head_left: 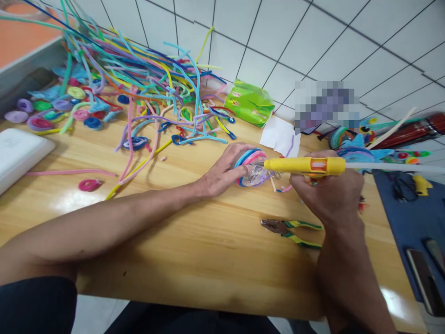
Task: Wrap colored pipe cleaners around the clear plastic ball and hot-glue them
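My left hand [222, 174] grips a small round clear cup-like piece [255, 175] whose rim is wrapped in blue and pink pipe cleaners. It is tilted, with its open side toward the right. In my right hand [330, 190] is a yellow hot glue gun [292, 164], a white glue stick [389, 166] running out of its back. The gun's nozzle points left and reaches the rim of the round piece; whether it touches cannot be made out. Below my right hand lie pliers [292, 231] with green and yellow handles.
Many loose pipe cleaners [139, 69] heap at the back left, beside several coiled ones [62, 105]. A green packet [249, 103] and white paper [280, 134] lie near the tiled wall. At the right are a blue mat [392, 208] and a phone [424, 280]; a white box [22, 155] stands left.
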The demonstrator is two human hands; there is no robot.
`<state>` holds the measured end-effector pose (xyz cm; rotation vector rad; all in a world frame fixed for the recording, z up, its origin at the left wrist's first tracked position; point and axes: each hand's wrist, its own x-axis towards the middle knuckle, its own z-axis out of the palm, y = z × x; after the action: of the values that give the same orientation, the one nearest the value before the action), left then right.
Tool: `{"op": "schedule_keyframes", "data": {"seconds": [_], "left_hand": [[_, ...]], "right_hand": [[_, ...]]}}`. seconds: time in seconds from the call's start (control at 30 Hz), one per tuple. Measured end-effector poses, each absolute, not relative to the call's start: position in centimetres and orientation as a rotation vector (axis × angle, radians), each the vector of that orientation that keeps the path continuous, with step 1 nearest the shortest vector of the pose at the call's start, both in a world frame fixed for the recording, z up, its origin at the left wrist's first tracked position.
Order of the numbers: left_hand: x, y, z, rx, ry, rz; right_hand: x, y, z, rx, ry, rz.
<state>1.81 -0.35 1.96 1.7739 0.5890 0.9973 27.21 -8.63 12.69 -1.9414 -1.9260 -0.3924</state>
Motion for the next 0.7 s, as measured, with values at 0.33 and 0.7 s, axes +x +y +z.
{"op": "schedule_keyframes", "data": {"seconds": [0.33,0.7], "left_hand": [[2.3,-0.1,1.6,1.677,0.609,1.011],[2.7,0.2,1.0,1.567,0.516,1.074]], "right_hand": [[26.9,-8.5,12.4,-1.918,-1.907,-0.321],[27.0,-8.5,11.8,-1.839,-1.971,-0.476]]}}
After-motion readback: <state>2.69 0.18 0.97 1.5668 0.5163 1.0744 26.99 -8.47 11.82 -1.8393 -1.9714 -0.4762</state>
